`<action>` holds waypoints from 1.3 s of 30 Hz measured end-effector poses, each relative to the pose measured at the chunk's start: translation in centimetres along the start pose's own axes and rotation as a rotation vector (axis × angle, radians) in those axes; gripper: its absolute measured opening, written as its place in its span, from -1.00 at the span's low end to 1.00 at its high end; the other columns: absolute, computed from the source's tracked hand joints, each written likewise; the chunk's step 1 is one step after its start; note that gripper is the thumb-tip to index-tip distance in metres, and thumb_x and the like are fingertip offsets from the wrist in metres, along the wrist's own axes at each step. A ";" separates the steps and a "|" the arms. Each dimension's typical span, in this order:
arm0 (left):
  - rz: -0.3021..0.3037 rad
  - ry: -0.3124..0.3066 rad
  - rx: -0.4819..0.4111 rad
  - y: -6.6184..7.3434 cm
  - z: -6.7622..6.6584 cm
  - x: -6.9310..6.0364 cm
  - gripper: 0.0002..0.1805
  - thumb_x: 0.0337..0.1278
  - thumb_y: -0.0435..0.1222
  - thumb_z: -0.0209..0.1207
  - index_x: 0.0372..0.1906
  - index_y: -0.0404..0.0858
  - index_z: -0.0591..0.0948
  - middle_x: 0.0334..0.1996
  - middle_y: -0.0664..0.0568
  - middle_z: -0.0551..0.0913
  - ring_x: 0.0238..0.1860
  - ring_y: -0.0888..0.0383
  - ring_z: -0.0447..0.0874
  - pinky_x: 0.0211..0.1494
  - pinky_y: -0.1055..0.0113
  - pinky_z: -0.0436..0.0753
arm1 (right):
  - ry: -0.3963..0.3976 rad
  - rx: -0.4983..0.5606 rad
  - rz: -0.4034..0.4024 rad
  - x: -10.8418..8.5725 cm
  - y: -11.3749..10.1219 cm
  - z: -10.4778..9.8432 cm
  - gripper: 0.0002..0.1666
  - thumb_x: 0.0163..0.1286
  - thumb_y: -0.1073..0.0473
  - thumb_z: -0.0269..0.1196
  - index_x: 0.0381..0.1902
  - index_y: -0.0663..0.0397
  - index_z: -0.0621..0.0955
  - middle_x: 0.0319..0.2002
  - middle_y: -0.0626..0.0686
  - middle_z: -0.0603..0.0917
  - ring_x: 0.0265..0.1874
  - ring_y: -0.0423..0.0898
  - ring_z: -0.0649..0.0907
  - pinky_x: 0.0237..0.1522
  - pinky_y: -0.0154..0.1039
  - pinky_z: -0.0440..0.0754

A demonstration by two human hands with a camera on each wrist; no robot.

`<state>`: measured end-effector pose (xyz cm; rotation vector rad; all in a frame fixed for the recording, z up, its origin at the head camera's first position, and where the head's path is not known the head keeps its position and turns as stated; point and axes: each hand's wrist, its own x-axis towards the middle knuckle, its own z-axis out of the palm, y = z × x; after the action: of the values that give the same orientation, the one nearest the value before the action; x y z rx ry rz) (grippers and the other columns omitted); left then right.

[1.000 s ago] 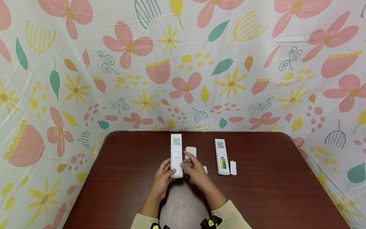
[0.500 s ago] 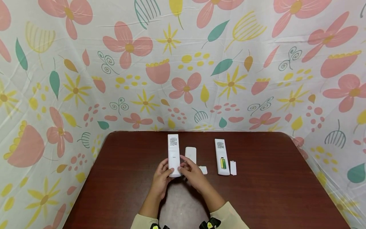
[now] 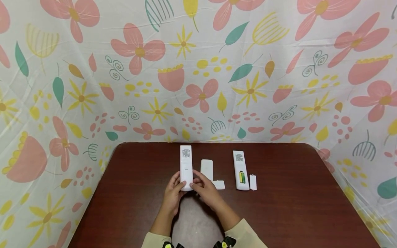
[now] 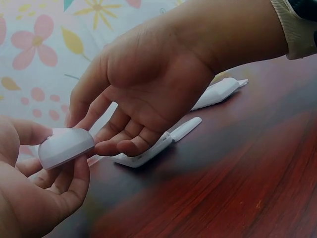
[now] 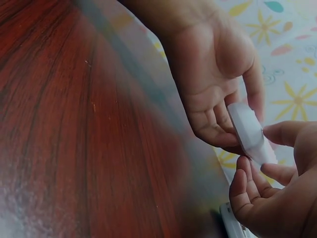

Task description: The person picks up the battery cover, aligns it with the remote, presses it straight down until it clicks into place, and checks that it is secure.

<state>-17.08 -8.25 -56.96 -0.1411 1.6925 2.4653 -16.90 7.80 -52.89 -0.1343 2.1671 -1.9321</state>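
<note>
A white remote [image 3: 186, 162], its printed label and back cover facing up, is held between both hands. My left hand [image 3: 173, 196] grips its lower left side, thumb on top. On the lower right side, my right hand [image 3: 211, 194] pinches it with thumb and fingers. The left wrist view shows the end of the remote [image 4: 67, 148] between my left hand [image 4: 37, 188] and my right hand [image 4: 148, 74]. In the right wrist view the remote [image 5: 247, 130] sits between my left hand [image 5: 210, 84] and my right hand [image 5: 292, 188].
Right of the held remote, a white remote-like piece [image 3: 206, 168] lies with a small white piece [image 3: 219, 185] at its lower end. Farther right lies another remote [image 3: 238, 158] with batteries [image 3: 242, 176] showing, beside a small cover [image 3: 253, 182]. A patterned cloth [image 3: 201, 69] stands behind the table [image 3: 294, 199].
Both hands and the held remote have shifted slightly left. My right hand has moved off the lying white pieces, uncovering them, and its fingers now hold the remote's side.
</note>
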 end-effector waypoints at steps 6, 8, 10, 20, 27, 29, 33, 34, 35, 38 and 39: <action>0.016 0.019 0.006 -0.2 -0.4 0.2 -0.35 0.42 -0.40 0.06 0.55 -0.33 0.20 0.47 -0.31 0.31 0.06 0.22 0.57 0.06 0.32 0.61 | 0.011 0.011 -0.007 1.2 2.1 0.4 -0.27 0.43 0.17 0.27 0.51 0.04 0.35 0.06 0.23 0.60 -0.19 -0.19 0.58 -0.29 -0.20 0.60; 0.024 0.023 0.013 -0.2 -0.4 0.3 -0.35 0.43 -0.40 0.06 0.54 -0.33 0.21 0.47 -0.31 0.31 0.08 0.23 0.56 0.06 0.34 0.62 | 0.018 0.016 -0.010 1.3 2.2 0.5 -0.27 0.41 0.17 0.29 0.50 0.04 0.37 0.04 0.23 0.61 -0.19 -0.19 0.59 -0.28 -0.25 0.60; 0.028 0.027 0.019 -0.1 -0.4 0.3 -0.35 0.43 -0.40 0.06 0.55 -0.34 0.21 0.48 -0.30 0.30 0.08 0.24 0.56 0.04 0.37 0.63 | 0.022 0.017 -0.017 1.4 2.2 0.6 -0.27 0.40 0.17 0.30 0.49 0.06 0.38 0.03 0.23 0.61 -0.20 -0.20 0.59 -0.28 -0.30 0.59; 0.033 0.046 0.052 -0.1 -0.7 0.4 -0.36 0.44 -0.38 0.06 0.55 -0.36 0.21 0.48 -0.30 0.31 0.04 0.28 0.58 0.01 0.39 0.63 | 0.008 -0.003 0.002 1.8 2.3 0.8 -0.30 0.42 0.11 0.29 0.47 0.09 0.40 0.04 0.21 0.61 -0.31 -0.19 0.55 -0.44 -0.35 0.51; 0.040 0.061 0.080 -0.1 -0.9 0.4 -0.34 0.47 -0.34 0.07 0.55 -0.37 0.19 0.49 -0.32 0.29 0.05 0.28 0.59 0.04 0.38 0.64 | 0.013 -0.062 0.002 2.0 2.7 1.1 -0.31 0.44 0.08 0.27 0.45 0.19 0.41 0.06 0.24 0.64 -0.23 -0.19 0.60 -0.30 -0.26 0.62; 0.046 0.069 0.090 -0.1 -0.9 0.3 -0.35 0.47 -0.33 0.07 0.55 -0.38 0.19 0.48 -0.35 0.30 0.03 0.27 0.61 0.04 0.37 0.65 | 0.009 -0.072 0.011 2.1 2.6 1.2 -0.31 0.43 0.07 0.27 0.44 0.19 0.42 0.07 0.23 0.64 -0.23 -0.19 0.60 -0.27 -0.25 0.62; 0.046 0.086 0.102 0.0 -1.1 0.2 -0.37 0.48 -0.32 0.07 0.54 -0.38 0.21 0.45 -0.37 0.33 -0.02 0.27 0.63 0.00 0.40 0.67 | -0.004 -0.073 0.007 2.3 2.7 1.6 -0.30 0.41 0.08 0.28 0.43 0.25 0.42 0.06 0.25 0.65 -0.26 -0.16 0.61 -0.28 -0.24 0.63; 0.043 0.091 0.100 0.0 -1.1 0.3 -0.37 0.48 -0.32 0.07 0.54 -0.38 0.22 0.44 -0.36 0.34 -0.03 0.27 0.63 -0.01 0.40 0.67 | -0.003 -0.072 0.010 2.4 2.7 1.7 -0.30 0.41 0.09 0.28 0.42 0.25 0.43 0.06 0.25 0.65 -0.27 -0.16 0.61 -0.27 -0.24 0.63; 0.044 0.093 0.105 0.0 -1.2 0.3 -0.37 0.49 -0.32 0.07 0.53 -0.38 0.22 0.43 -0.37 0.35 -0.04 0.27 0.63 -0.02 0.41 0.67 | -0.002 -0.071 0.008 2.5 2.8 1.8 -0.30 0.40 0.09 0.28 0.42 0.26 0.43 0.05 0.25 0.65 -0.28 -0.15 0.61 -0.27 -0.23 0.63; 0.045 0.101 0.121 -0.1 -1.2 0.3 -0.37 0.49 -0.30 0.07 0.53 -0.39 0.22 0.42 -0.38 0.37 -0.05 0.28 0.63 -0.03 0.42 0.67 | 0.007 -0.092 0.005 2.6 2.9 1.9 -0.31 0.40 0.09 0.28 0.41 0.26 0.44 0.05 0.26 0.66 -0.27 -0.18 0.62 -0.26 -0.22 0.65; 0.041 0.106 0.122 -0.1 -1.2 0.4 -0.37 0.49 -0.31 0.07 0.53 -0.40 0.22 0.42 -0.38 0.37 -0.05 0.28 0.63 -0.04 0.42 0.67 | 0.009 -0.096 0.005 2.6 2.9 1.9 -0.32 0.40 0.09 0.28 0.40 0.26 0.45 0.05 0.26 0.66 -0.27 -0.19 0.61 -0.26 -0.22 0.65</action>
<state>-17.45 -9.33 -57.55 -0.2293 1.9017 2.4144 -18.71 5.71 -56.29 -0.1368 2.2647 -1.8304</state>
